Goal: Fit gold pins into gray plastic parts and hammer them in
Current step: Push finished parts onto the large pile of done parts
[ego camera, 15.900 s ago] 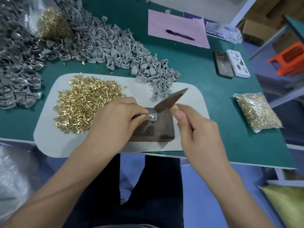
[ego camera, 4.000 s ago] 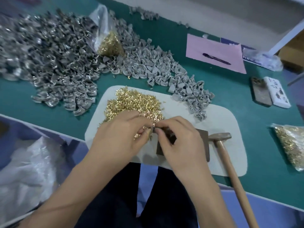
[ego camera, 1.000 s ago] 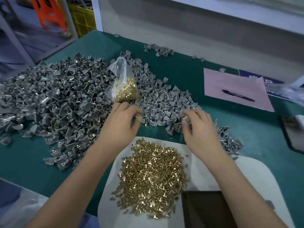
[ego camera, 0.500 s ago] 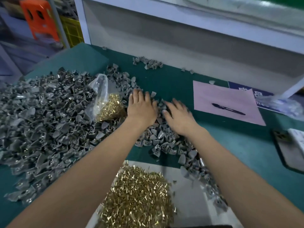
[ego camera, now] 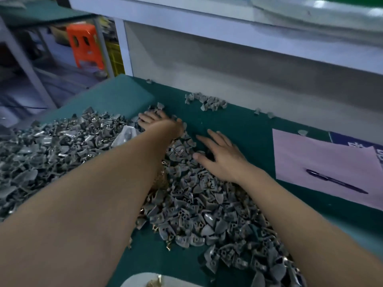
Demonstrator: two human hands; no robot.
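My left hand (ego camera: 163, 126) and right hand (ego camera: 222, 157) lie flat, fingers spread, on the gray parts (ego camera: 199, 206) near the table's far edge, to pull them closer.

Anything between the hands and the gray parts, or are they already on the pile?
Nothing visible. Both hands are already on the gray parts: the left hand lies at the pile's far edge, the right hand lies flat on it, fingers spread. No part is gripped that the view shows.

Green-topped table (ego camera: 238, 125) under heaped gray plastic parts (ego camera: 199, 206), pink paper sheet (ego camera: 323, 162), white mat (ego camera: 136, 281).
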